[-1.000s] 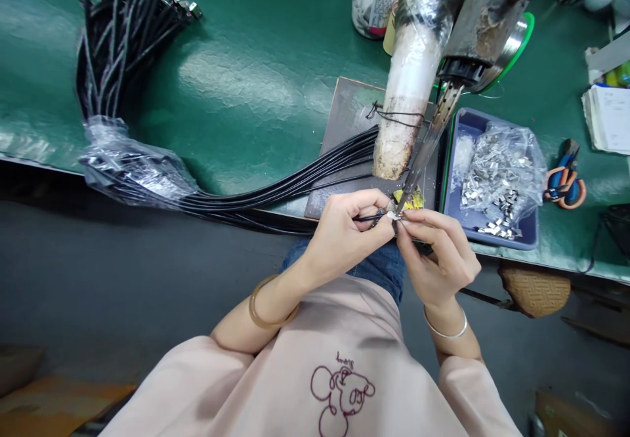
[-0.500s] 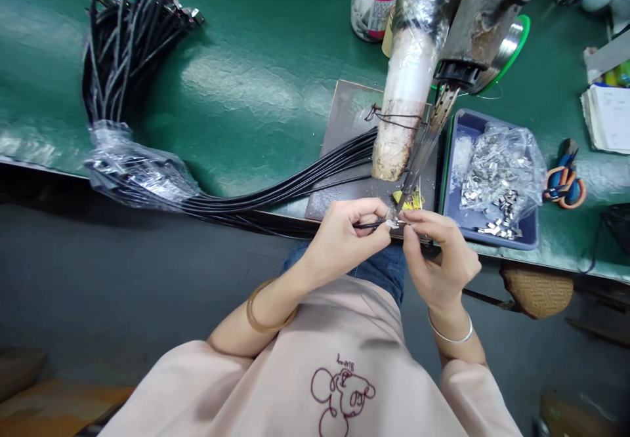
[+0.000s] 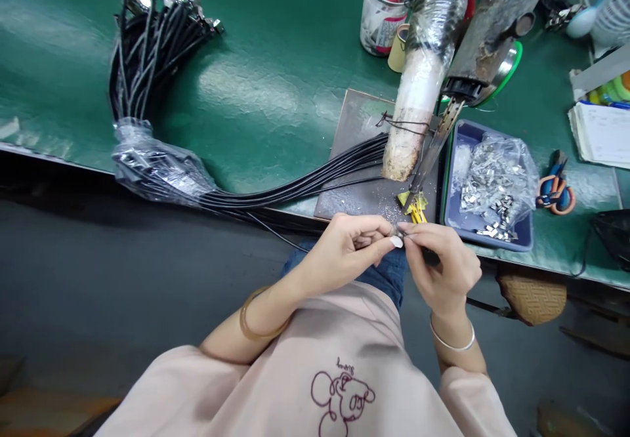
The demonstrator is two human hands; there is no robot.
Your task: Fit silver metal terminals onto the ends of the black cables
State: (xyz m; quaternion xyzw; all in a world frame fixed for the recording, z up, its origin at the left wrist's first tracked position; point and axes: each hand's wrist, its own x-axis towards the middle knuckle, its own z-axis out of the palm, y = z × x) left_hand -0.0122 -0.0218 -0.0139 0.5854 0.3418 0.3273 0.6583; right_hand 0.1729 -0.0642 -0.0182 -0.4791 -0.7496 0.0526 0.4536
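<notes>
Green bench mat is carrying a black cable bundle, a soldering iron and a blue tray of metal clips. Left hand and right hand are meeting at the bench edge, fingertips pinching together on a small cable end, mostly hidden.

Single head-worn view, looking steeply down, close over green bench edge
</notes>
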